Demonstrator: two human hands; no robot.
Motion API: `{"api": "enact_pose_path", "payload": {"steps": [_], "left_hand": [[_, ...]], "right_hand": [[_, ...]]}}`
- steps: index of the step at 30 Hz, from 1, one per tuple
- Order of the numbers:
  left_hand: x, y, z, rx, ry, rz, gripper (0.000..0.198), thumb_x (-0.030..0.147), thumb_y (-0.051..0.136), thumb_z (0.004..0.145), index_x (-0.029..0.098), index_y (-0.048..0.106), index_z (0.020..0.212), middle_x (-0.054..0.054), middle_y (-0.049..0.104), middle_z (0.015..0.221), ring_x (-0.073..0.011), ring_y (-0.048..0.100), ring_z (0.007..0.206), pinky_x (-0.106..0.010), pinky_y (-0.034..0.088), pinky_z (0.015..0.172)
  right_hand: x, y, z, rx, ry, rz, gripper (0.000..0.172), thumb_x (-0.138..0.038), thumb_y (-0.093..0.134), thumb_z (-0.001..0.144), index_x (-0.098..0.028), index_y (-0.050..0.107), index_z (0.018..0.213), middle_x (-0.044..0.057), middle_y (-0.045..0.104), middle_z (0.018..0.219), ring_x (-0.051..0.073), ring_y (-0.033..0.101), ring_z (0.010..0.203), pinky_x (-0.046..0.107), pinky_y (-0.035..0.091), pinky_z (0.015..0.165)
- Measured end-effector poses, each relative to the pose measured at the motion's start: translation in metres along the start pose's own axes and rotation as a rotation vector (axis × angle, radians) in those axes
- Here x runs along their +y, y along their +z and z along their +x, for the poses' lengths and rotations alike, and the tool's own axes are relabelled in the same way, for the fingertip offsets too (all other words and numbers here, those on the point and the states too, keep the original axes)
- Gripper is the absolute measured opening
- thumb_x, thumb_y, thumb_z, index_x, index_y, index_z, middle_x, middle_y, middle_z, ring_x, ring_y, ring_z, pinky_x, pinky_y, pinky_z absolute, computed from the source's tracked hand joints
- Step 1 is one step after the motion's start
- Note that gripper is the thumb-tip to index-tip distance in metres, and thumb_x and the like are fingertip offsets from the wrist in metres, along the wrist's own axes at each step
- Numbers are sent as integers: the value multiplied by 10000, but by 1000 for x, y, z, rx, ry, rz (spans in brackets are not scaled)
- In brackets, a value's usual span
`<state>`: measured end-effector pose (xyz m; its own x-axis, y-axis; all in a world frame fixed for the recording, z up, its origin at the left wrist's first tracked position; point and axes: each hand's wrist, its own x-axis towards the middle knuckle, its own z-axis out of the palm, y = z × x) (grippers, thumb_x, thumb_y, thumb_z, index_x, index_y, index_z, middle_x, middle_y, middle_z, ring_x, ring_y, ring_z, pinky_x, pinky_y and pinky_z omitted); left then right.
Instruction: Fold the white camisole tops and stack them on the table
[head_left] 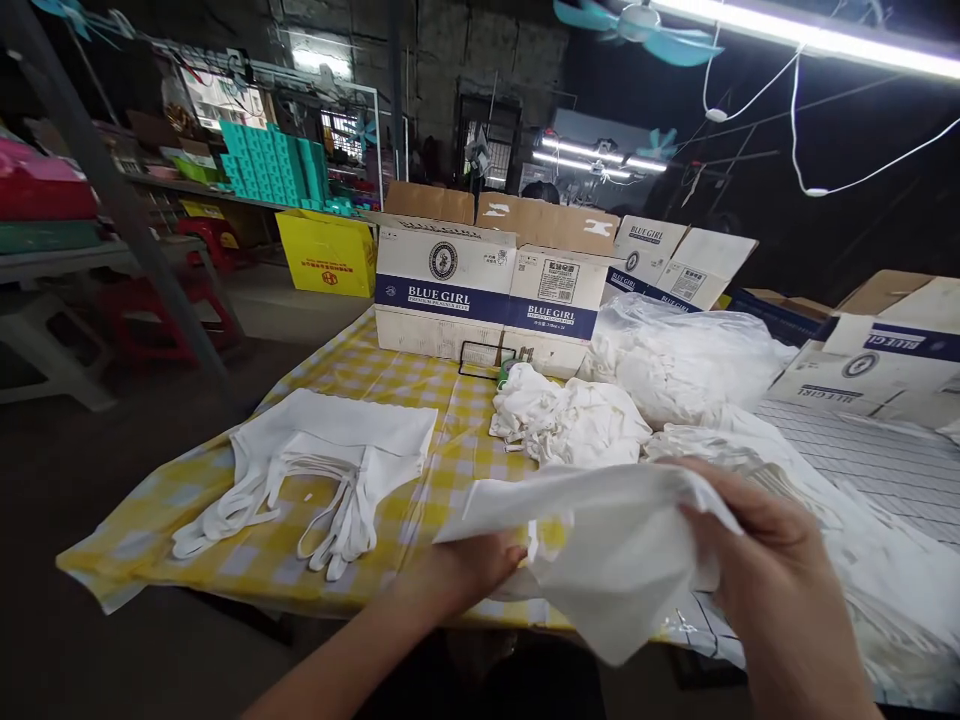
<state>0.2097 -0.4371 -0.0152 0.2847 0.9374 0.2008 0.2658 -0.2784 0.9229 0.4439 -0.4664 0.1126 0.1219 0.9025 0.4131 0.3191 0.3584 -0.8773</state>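
A thin white fabric garment (pixel 615 540) is stretched between my hands above the front of the table, its lower corner hanging down. My right hand (pixel 772 550) pinches its right edge between thumb and fingers. My left hand (pixel 480 565) is closed on the left part, the fabric covering some of its fingers. To the left lies a flat stack of white strappy tops (pixel 330 440), straps toward me. Beyond the held garment sits a crumpled heap of white garments (pixel 570 415). Layered white fabric pieces (pixel 847 540) spread out beside my right hand.
A yellow checked cloth (pixel 300 560) covers the table. At the back stand a "BLUE GIRL" carton (pixel 487 290), a black wire frame (pixel 484 360) and a clear plastic bag of white fabric (pixel 682 350). Another carton (pixel 885 350) is at right. A slanted post (pixel 142 220) rises at left.
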Motion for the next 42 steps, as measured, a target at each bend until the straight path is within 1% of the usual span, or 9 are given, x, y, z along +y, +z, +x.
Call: {"api": "enact_pose_path", "payload": {"steps": [3,5,11,16,21,25,31,37,42], "left_hand": [[30,-43,-10,-360,102,455,360,443,387,884,200,607,736,-27,588,690,-170,522,649,-280,368,653],[57,-67,-16,-463,155,598,414,434,337,911,182,573,681,-5,552,630,-143,501,619,-257,350,644],[91,-109,-9,-350,182,532,281,375,467,869,160,551,710,7,542,712,-114,485,655,-202,324,599],[68,-105,23,-261,148,525,252,339,500,836,156,555,672,11,541,659,-122,481,630,-208,299,567],[76,-81,47,-416,166,391,215,312,523,798,151,562,661,38,484,583,-91,415,538,-206,258,500],[91,-79,56,-427,117,278,156,304,547,761,157,598,781,38,500,644,-96,425,579,-199,275,508],[87,-107,53,-195,58,210,147,284,605,697,159,534,725,49,451,654,-86,388,585,-191,268,516],[80,-124,50,-341,-96,-75,294,414,651,696,138,551,707,37,466,629,-80,410,545,-191,270,491],[69,-104,55,-356,-150,-401,305,414,635,741,132,606,853,-13,601,760,-98,526,624,-193,374,566]], "right_hand": [[5,-16,22,197,-27,-218,226,-350,641,731,-219,719,899,66,685,897,184,593,658,225,436,443],[14,-23,38,228,18,-325,280,-374,621,735,-196,711,931,48,681,795,128,532,515,212,416,404],[67,-19,70,-211,198,-554,331,-351,502,782,-145,691,961,-13,523,410,127,475,358,226,362,368],[108,4,78,-497,130,-698,257,-253,541,749,-189,686,951,46,659,678,156,578,533,266,441,522],[81,50,61,-767,-108,-177,446,-366,513,844,-265,465,1276,61,519,1263,212,500,1118,329,440,869],[54,85,53,-968,-118,86,354,-425,526,843,-230,569,1136,37,601,1070,197,539,981,302,423,832],[57,76,65,-799,135,288,237,-397,640,772,-169,572,771,-22,525,657,98,461,572,202,314,502],[60,49,79,-636,313,419,260,-413,612,786,-178,519,723,-24,503,614,88,436,495,210,313,467],[75,57,76,-495,97,52,238,-374,625,760,-210,553,918,-3,520,743,146,498,675,257,407,591]]}}
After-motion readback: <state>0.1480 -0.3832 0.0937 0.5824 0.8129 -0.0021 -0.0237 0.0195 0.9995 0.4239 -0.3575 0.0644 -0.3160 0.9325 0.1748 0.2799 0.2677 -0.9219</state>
